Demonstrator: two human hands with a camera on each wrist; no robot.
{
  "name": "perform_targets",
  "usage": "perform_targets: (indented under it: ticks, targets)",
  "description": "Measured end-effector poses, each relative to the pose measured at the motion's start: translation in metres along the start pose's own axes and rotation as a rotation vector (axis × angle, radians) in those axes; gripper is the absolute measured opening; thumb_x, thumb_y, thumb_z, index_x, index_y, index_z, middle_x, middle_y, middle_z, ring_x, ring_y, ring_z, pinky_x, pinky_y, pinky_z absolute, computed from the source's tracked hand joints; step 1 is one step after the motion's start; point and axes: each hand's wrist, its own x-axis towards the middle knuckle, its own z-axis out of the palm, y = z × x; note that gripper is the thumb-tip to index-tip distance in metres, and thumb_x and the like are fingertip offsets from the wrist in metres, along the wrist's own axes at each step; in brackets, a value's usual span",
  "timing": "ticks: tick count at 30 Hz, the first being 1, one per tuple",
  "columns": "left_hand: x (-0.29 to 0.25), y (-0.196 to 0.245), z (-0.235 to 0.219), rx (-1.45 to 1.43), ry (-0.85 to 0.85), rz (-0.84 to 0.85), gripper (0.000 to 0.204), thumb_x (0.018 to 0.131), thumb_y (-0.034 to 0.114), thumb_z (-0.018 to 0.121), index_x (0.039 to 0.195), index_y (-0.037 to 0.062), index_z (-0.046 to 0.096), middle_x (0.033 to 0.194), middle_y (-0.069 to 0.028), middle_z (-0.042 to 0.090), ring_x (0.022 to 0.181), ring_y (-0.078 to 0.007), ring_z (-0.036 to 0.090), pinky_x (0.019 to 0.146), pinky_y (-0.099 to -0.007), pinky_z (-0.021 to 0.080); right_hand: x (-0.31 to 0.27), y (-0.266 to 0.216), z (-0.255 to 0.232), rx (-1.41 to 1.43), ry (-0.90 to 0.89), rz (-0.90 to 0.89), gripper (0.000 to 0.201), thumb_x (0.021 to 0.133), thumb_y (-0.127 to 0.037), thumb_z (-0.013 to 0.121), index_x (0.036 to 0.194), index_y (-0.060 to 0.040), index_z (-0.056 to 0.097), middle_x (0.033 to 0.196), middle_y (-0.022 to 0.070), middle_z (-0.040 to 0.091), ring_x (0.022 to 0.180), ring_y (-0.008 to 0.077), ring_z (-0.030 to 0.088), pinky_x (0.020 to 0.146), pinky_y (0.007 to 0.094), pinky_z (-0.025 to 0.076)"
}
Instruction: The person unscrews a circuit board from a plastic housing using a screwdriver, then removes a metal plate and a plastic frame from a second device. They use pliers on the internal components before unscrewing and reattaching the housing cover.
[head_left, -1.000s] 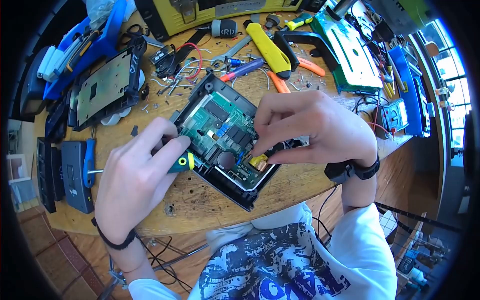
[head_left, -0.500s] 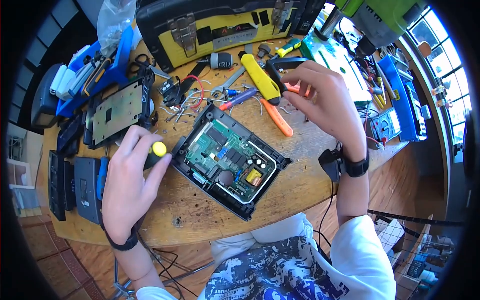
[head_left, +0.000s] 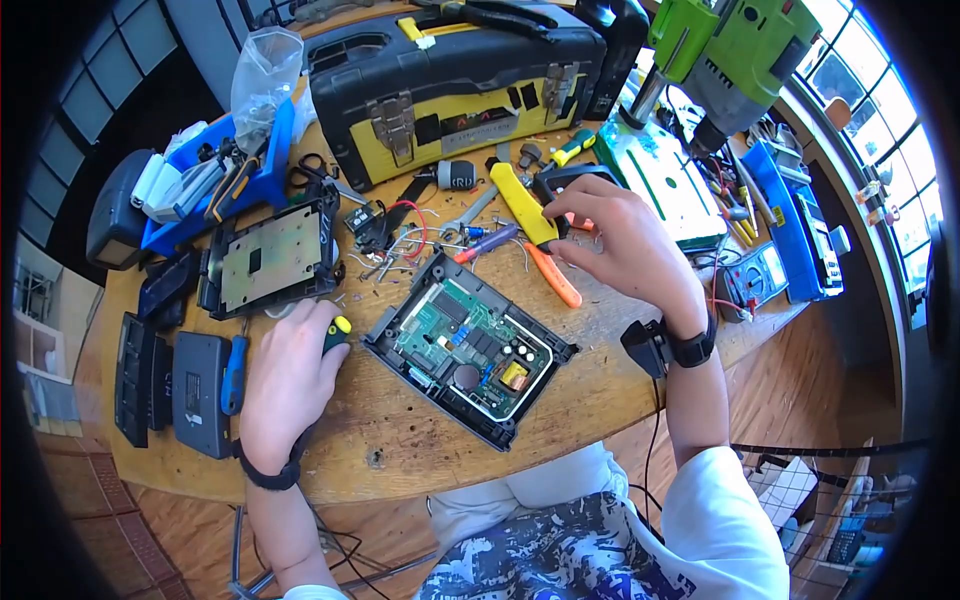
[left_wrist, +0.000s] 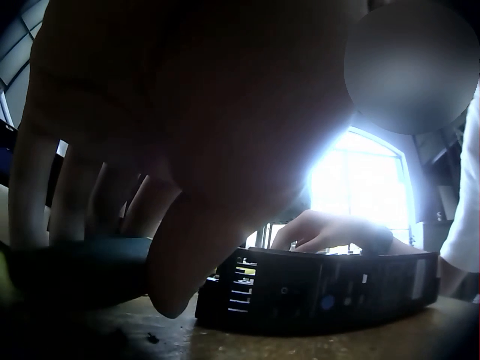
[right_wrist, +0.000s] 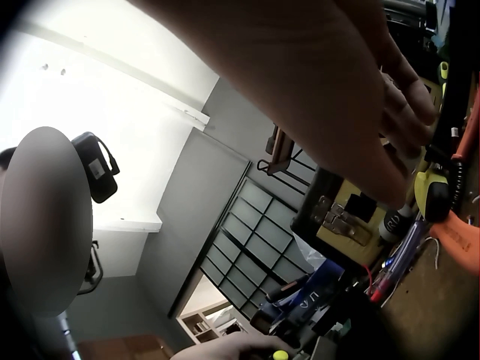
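My left hand (head_left: 292,375) rests low at the bench's left side, gripping a green screwdriver (head_left: 335,339) with a yellow handle end. The left wrist view shows its dark handle (left_wrist: 82,274) under the fingers, close over the wood. Just to the right sits an opened black plastic case (head_left: 455,424) with a green circuit board (head_left: 480,345) in it. My right hand (head_left: 630,245) hovers with bent fingers and nothing visible in them. Its fingertips overlap a yellow-and-black tool handle (head_left: 517,195), near orange-handled pliers (head_left: 553,275).
A black-and-yellow toolbox (head_left: 455,120) stands at the back. Wires, wrenches and small scraps litter the middle. Left are a metal-plated drive unit (head_left: 275,262), a grey box (head_left: 203,390) and a blue screwdriver (head_left: 234,375). A green drill (head_left: 735,60) and a multimeter (head_left: 752,280) stand right.
My right hand has left the circuit board and moved up and right to the tools. My left hand, with the screwdriver, has drawn back leftward from the case. The head view has tilted up.
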Motion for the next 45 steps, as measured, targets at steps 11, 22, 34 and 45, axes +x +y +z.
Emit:
perform_targets:
  ticks: [11, 22, 34, 45]
  targets:
    - [0.003, 0.009, 0.002, 0.054, 0.243, 0.070, 0.023, 0.091, 0.004, 0.077, 0.113, -0.0018, 0.071, 0.098, -0.0167, 0.069, 0.089, -0.0352, 0.070, 0.081, -0.0450, 0.054, 0.009, 0.014, -0.032, -0.229, -0.143, 0.062, 0.027, 0.091, -0.018, 0.080, 0.115, -0.0056, 0.079, 0.108, 0.0137, 0.077, 0.099, 0.0358, 0.073, 0.086, 0.0444, 0.059]
    - [0.007, 0.030, -0.005, -0.245, 0.266, 0.049, 0.049, 0.091, -0.006, 0.074, 0.139, 0.0013, 0.068, 0.098, -0.0127, 0.071, 0.084, -0.0193, 0.068, 0.075, -0.0330, 0.053, 0.023, 0.014, -0.007, -0.025, 0.160, -0.089, 0.021, 0.091, -0.012, 0.080, 0.097, -0.0015, 0.063, 0.109, 0.0146, 0.069, 0.093, 0.0335, 0.070, 0.079, 0.0432, 0.055]
    - [0.012, 0.032, 0.006, -0.266, 0.385, 0.187, 0.073, 0.085, -0.009, 0.074, 0.156, 0.0028, 0.058, 0.129, -0.0159, 0.069, 0.093, -0.0193, 0.070, 0.081, -0.0314, 0.058, -0.018, 0.001, 0.004, -0.360, -0.241, 0.168, 0.091, 0.072, -0.060, 0.095, 0.123, 0.0074, 0.061, 0.115, 0.0217, 0.060, 0.114, 0.0408, 0.064, 0.095, 0.0471, 0.054]
    - [0.012, 0.034, 0.007, -0.236, 0.379, 0.232, 0.066, 0.086, -0.008, 0.074, 0.150, 0.0020, 0.063, 0.131, -0.0167, 0.067, 0.092, -0.0190, 0.070, 0.080, -0.0316, 0.058, -0.025, 0.001, -0.046, -0.417, -0.217, 0.082, 0.072, 0.066, -0.036, 0.085, 0.122, 0.0061, 0.067, 0.116, 0.0201, 0.062, 0.111, 0.0407, 0.064, 0.099, 0.0444, 0.053]
